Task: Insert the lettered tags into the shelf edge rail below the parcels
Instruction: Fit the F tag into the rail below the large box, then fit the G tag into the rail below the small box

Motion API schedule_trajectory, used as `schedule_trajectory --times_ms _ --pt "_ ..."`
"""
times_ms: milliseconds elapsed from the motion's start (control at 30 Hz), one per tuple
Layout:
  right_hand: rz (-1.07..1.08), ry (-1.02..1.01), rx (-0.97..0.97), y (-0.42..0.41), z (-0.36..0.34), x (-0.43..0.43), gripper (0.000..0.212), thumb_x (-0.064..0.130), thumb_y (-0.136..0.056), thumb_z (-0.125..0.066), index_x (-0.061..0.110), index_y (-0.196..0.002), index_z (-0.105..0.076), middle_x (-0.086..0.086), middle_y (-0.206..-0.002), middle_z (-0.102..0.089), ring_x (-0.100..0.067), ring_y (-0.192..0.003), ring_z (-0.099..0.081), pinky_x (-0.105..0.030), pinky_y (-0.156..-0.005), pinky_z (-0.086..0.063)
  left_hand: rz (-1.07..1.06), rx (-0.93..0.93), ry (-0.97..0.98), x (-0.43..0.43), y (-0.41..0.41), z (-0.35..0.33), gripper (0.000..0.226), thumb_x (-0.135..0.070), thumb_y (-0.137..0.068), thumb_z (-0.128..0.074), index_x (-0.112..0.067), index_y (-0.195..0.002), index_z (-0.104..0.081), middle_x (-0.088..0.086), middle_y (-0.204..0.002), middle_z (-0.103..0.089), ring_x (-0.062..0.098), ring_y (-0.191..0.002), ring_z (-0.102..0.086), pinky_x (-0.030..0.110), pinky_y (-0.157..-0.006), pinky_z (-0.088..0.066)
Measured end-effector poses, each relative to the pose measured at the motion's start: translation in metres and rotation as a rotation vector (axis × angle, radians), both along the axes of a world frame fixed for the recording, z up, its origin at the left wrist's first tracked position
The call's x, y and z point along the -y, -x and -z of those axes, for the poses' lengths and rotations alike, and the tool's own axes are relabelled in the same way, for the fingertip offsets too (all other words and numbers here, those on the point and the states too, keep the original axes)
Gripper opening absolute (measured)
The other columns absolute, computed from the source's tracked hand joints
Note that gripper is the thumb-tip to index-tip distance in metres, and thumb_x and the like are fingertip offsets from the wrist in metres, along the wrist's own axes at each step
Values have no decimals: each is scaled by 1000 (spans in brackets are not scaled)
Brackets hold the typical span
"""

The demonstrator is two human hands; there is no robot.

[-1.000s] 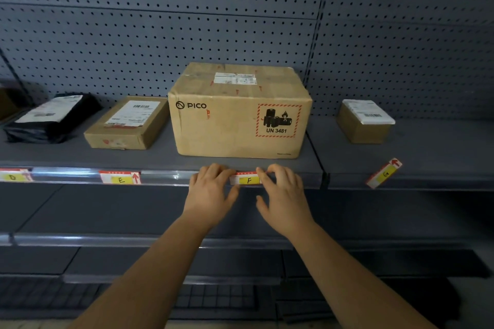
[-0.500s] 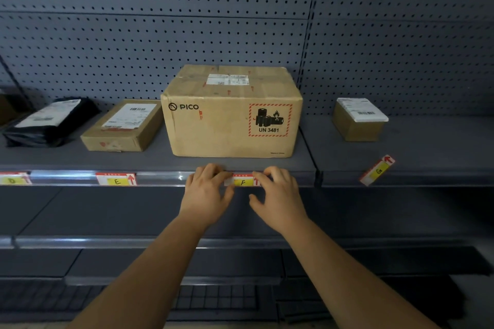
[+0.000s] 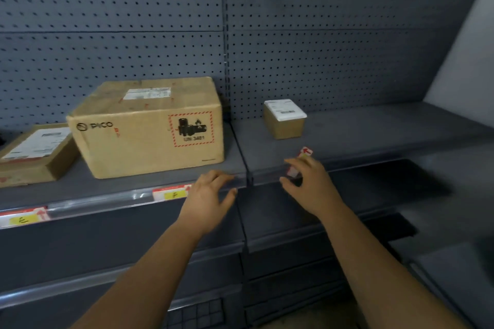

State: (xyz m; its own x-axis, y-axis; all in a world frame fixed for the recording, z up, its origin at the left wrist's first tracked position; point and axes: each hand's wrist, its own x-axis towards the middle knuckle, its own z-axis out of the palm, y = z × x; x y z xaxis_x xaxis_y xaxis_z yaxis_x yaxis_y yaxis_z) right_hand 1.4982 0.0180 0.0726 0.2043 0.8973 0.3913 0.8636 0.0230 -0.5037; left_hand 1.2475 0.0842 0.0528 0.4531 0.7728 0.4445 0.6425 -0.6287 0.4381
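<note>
The tag lettered F [image 3: 172, 193] sits in the clear edge rail [image 3: 107, 201] below the large PICO box [image 3: 139, 136]. Further left the E tag [image 3: 24, 218] is in the same rail. My left hand [image 3: 211, 195] hovers with its fingers spread just right of the F tag and holds nothing. On the right shelf, a loose red and yellow tag [image 3: 305, 152] lies slanted at the front edge, below the small labelled parcel [image 3: 284, 121]. My right hand [image 3: 307, 181] reaches over this tag with relaxed fingers and covers its middle. The letter is hidden.
A flat cardboard parcel [image 3: 32, 152] lies left of the PICO box. A vertical upright [image 3: 247, 181] divides the two shelf bays. Grey pegboard [image 3: 320, 48] forms the back. Lower shelves [image 3: 294, 238] run below my arms.
Both hands left the F tag, which stays in the rail. My view and hands swung right. My right hand now covers the loose tag on the right shelf.
</note>
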Motion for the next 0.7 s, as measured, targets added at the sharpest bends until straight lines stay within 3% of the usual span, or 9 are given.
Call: schedule_trajectory --times_ms 233,467,700 --pt "90 47 38 -56 -8 26 47 38 -86 -66 27 -130 -56 -1 -123 -52 -21 -116 -48 -43 -96 -45 123 18 68 10 -76 2 33 -34 -90 -57 -20 -120 -60 -2 -116 -58 19 -109 -50 39 -96 -41" --pt "42 98 128 -70 -13 11 52 35 -88 -64 29 -136 -48 -1 -128 -48 -20 -122 -43 -41 -98 -44 94 -8 76 6 -111 2 36 -32 -89 -58 -18 -122 -59 2 -118 -58 21 -109 -48 33 -97 -40" --pt "-1 98 321 -69 -14 -15 70 25 -87 -62 31 -148 -30 -4 -145 -33 -24 -132 -30 -43 -104 -38 28 -79 36 -3 -134 1 38 -32 -87 -57 -21 -124 -57 2 -117 -57 24 -106 -47 41 -91 -42"
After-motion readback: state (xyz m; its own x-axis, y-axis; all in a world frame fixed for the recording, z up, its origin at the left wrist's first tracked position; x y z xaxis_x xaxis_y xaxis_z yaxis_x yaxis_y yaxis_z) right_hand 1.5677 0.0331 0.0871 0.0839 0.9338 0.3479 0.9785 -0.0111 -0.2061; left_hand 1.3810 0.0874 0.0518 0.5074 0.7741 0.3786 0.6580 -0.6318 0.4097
